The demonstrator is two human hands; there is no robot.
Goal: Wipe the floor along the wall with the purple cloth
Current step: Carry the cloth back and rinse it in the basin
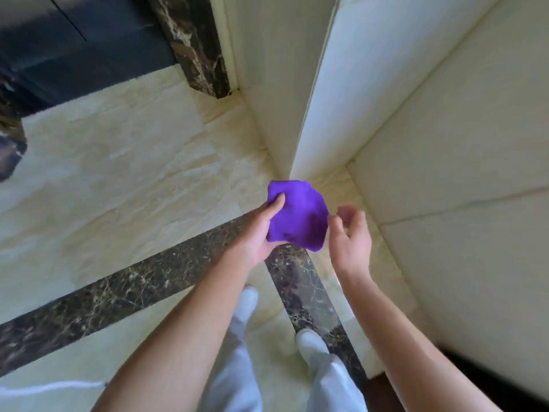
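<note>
Gripping purple cloth in left hand, right hand at its edge, above floor

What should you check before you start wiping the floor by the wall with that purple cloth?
1. Purple cloth in a hand: ok, the left hand holds it.
2. Right hand gripping too: not ok, it is open beside the cloth's edge.
3. Cloth down on the floor: not ok, it is up in the air.
4. Strip along the wall clear of things: ok, as far as shown.
5. Cloth damp: cannot tell.
</note>
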